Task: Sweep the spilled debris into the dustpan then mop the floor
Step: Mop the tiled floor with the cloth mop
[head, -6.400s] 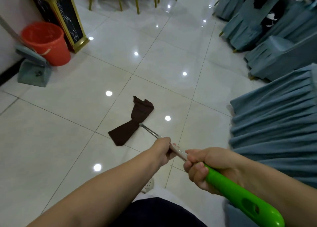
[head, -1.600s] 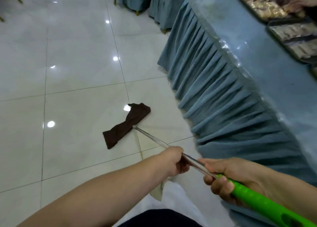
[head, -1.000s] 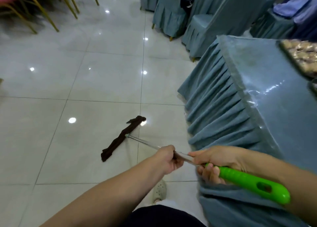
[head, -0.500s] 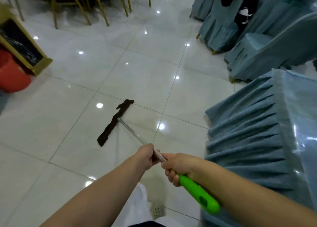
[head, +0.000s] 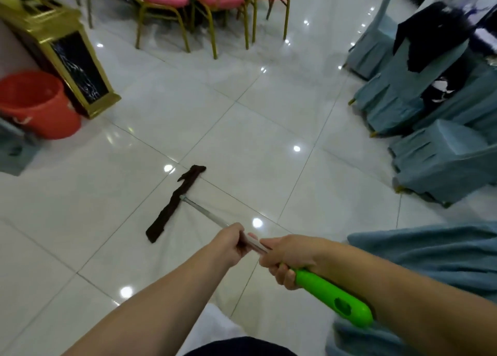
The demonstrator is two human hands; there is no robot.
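A mop with a dark brown cloth head (head: 176, 203) lies on the glossy white tile floor (head: 242, 130) ahead of me. Its metal pole (head: 205, 214) runs back to a green handle (head: 333, 299). My left hand (head: 230, 244) grips the metal pole. Just behind it, my right hand (head: 289, 256) grips the front end of the green handle. The grey-blue dustpan (head: 12, 147) stands at the far left edge, partly cut off. I see no debris on the tiles.
A red bucket (head: 35, 104) and a gold-framed bin (head: 67, 54) stand at the left. Pink chairs with gold legs (head: 188, 3) line the back. Blue-covered chairs (head: 441, 164) and a blue-skirted table (head: 430, 259) crowd the right side.
The view has swung left, bringing the bucket, bin and pink chairs into sight. The mop head has slid left across the tiles, away from the blue table skirt. Both hands keep their grip.
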